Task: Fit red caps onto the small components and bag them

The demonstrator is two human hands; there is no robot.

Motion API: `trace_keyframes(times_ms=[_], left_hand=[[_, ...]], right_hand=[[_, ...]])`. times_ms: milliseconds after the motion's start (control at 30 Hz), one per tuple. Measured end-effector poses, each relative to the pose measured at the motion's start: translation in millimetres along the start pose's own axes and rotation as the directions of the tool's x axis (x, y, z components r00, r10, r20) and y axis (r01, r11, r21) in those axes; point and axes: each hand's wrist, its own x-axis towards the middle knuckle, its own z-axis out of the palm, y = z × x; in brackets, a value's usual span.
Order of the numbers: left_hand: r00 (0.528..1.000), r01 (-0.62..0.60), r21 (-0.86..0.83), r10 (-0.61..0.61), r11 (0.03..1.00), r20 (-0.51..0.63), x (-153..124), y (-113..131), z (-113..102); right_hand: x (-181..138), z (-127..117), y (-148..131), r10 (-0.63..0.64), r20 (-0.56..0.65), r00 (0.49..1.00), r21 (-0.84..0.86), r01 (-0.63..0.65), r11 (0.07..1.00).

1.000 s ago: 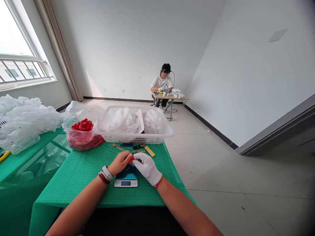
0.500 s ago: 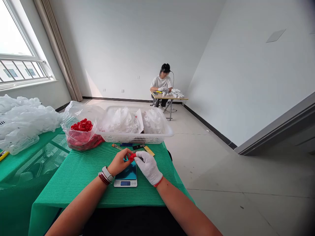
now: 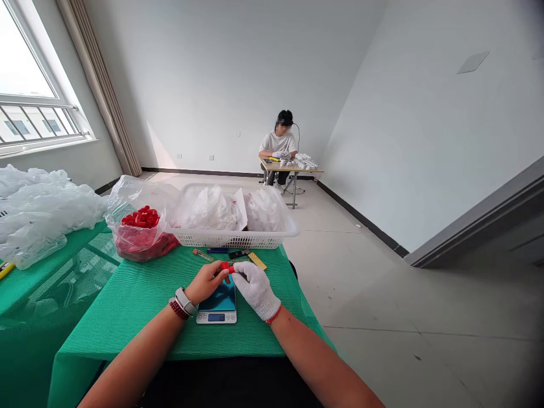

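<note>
Strong daylight was admitted through the window (image 3: 29, 73) at left, its panes overexposed to white. Soft, even light was recorded on the wall (image 3: 212, 85), and only faint shadows were noted on the floor (image 3: 382, 294). Curved distortion was seen towards the frame edges, with the corners darkened. The readout of the digital scale (image 3: 216, 318) was too small and soft to be read

Red plastic part (image 3: 225, 268) higher than before
</note>
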Motion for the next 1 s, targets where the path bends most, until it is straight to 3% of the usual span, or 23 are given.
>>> trace_keyframes(times_ms=[167,400,1000], left_hand=[[1.0,-0.021,-0.029,0.021,0.999,-0.01,0.2,-0.7,0.0],[0.984,-0.126,-0.002,0.125,0.992,-0.125,0.2,-0.1,-1.2],[0.985,-0.151,-0.019,0.149,0.988,-0.083,1.0,-0.2,-1.2]], right_hand=[[-1.6,2.3,6.0,0.021,0.017,1.0,0.034,-0.021,0.999],[-2.3,6.4,13.6,0.092,0.013,0.996,0.122,-0.092,0.988],[1.4,3.6,13.3,0.138,0.098,0.986,0.11,-0.149,0.983]])
